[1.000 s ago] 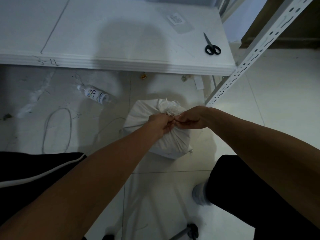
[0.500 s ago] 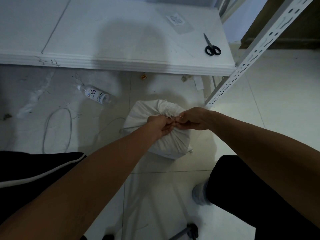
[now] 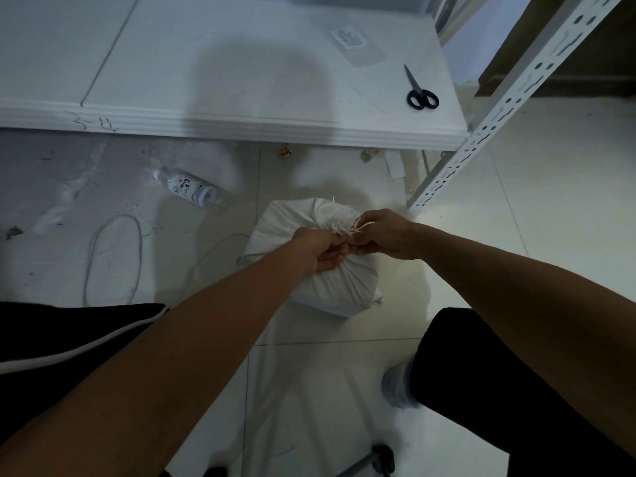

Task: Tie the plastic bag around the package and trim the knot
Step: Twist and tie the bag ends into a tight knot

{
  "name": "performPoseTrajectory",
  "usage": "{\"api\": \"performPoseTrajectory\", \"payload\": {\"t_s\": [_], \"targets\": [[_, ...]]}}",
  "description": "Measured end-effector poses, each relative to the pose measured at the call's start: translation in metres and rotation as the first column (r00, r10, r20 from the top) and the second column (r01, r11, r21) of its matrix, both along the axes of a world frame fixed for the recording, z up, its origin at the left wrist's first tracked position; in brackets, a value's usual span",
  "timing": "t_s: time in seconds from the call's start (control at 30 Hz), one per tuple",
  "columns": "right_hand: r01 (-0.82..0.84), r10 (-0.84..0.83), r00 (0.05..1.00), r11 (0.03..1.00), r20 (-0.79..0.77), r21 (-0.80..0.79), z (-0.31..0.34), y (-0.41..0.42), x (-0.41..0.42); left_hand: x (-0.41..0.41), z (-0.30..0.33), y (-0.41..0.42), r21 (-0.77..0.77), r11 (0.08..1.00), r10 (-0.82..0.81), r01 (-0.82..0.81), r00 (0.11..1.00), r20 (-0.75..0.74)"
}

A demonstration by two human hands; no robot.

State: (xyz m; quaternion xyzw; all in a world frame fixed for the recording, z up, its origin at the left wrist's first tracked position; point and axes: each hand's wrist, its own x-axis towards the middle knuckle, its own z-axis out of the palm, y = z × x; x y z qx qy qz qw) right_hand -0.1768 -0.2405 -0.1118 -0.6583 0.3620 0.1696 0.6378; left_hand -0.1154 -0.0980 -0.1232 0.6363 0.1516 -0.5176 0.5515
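1. Now I am pinching the gathered neck of the white bag (image 3: 330, 287) with my left hand (image 3: 323, 247), fingers curled tight on it.
2. My right hand (image 3: 383, 234) is gripping the frayed strands (image 3: 344, 220) at the bag's top, touching my left.
3. Both hands are meeting over the bag, which is sitting on the floor (image 3: 550, 208) between my knees.
4. Scissors (image 3: 420, 91) are lying on the tabletop (image 3: 241, 84), well apart.
5. A bottle (image 3: 192, 191) is lying on the floor to the left.
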Motion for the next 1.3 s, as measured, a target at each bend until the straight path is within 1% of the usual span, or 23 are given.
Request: {"api": "performPoseTrajectory", "payload": {"t_s": [0.2, 0.3, 0.5, 0.63, 0.7, 0.8, 0.9, 0.97, 1.17, 1.3], "targets": [[-0.013, 0.011, 1.000, 0.994, -0.021, -0.108, 0.001, 0.005, 0.005, 0.000, -0.001, 0.002, 0.000, 1.000, -0.014, 0.014, 1.000, 0.013], [-0.005, 0.004, 1.000, 0.993, -0.008, -0.119, 0.000, 0.006, 0.006, 0.001, 0.001, 0.004, -0.015, 0.999, -0.041, 0.041, 0.999, 0.013], [-0.056, 0.051, 0.998, 0.992, -0.048, -0.110, 0.001, 0.007, 0.004, 0.000, 0.001, 0.002, 0.034, 0.996, -0.083, 0.079, 0.982, 0.168], [-0.108, 0.104, 0.994, 0.987, -0.045, -0.115, 0.004, 0.006, 0.005, -0.001, 0.001, 0.001, 0.038, 0.994, -0.110, 0.104, 0.973, 0.205], [-0.105, 0.100, 0.994, 0.986, -0.044, -0.133, 0.004, 0.007, 0.005, 0.000, 0.000, 0.002, 0.049, 0.994, -0.107, 0.099, 0.969, 0.222], [-0.094, 0.093, 0.996, 0.972, -0.013, -0.217, 0.005, 0.011, 0.006, -0.001, 0.000, 0.002, 0.054, 0.996, -0.084, 0.074, 0.968, 0.236], [-0.122, 0.129, 0.992, 0.948, 0.004, -0.295, 0.003, 0.013, 0.006, -0.003, -0.001, 0.000, 0.068, 0.995, -0.084, 0.069, 0.965, 0.249], [-0.148, 0.154, 0.988, 0.930, -0.009, -0.336, 0.001, 0.013, 0.007, -0.002, -0.001, 0.000, 0.079, 0.994, -0.092, 0.074, 0.962, 0.256], [-0.191, 0.176, 0.981, 0.875, -0.075, -0.445, -0.003, -0.002, 0.005, 0.002, 0.001, 0.001, 0.047, 0.996, -0.088, 0.080, 0.976, 0.201], [-0.258, 0.246, 0.965, 0.826, -0.091, -0.501, -0.004, -0.004, 0.000, 0.004, -0.002, 0.001, 0.042, 0.998, -0.049, 0.041, 0.982, 0.183]]}}
